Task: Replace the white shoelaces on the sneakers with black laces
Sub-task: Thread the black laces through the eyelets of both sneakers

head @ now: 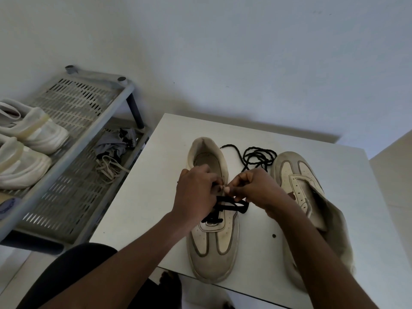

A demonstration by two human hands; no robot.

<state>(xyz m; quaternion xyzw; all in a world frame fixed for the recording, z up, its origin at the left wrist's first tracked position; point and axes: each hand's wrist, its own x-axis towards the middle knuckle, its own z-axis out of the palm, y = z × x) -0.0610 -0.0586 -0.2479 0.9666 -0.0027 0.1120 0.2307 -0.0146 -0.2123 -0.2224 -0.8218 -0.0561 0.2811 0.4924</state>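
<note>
Item one: sneaker (214, 248), front-centre of the table (138, 197), black lace (231, 205) threaded through its lower eyelets. I see the left hand (194, 197) pinching its eyelet flap and the right hand (256, 188) pinching the lace, fingers curled tight. Second sneaker (296, 175), unlaced, by the right edge; spare black lace (256, 156) coiled between them near the back edge.

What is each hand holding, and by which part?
Right hand pinches the black lace just above its crossed rows. Left hand seems to pinch the half-laced sneaker at its upper eyelet edge; fingers hide the exact contact.
</note>
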